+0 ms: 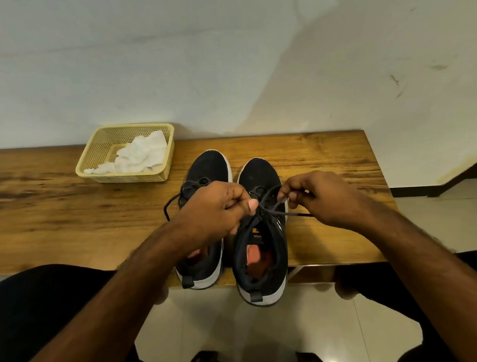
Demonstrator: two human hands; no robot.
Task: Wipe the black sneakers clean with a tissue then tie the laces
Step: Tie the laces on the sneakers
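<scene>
Two black sneakers with white soles stand side by side on the wooden table (329,159), toes toward the wall. Over the right sneaker (259,176), my left hand (219,208) pinches one strand of its dark lace (273,208) and my right hand (324,197) pinches another, the strands crossing between them. A lace end trails out to the right under my right hand. The left sneaker (211,164) is partly hidden by my left hand; its laces lie loose to the left. A crumpled white tissue (141,155) lies in the basket.
A yellow perforated plastic basket (98,152) sits at the back of the table, left of the shoes, against the pale wall. The sneakers' heels overhang the table's near edge above the tiled floor. My legs are under the edge on both sides.
</scene>
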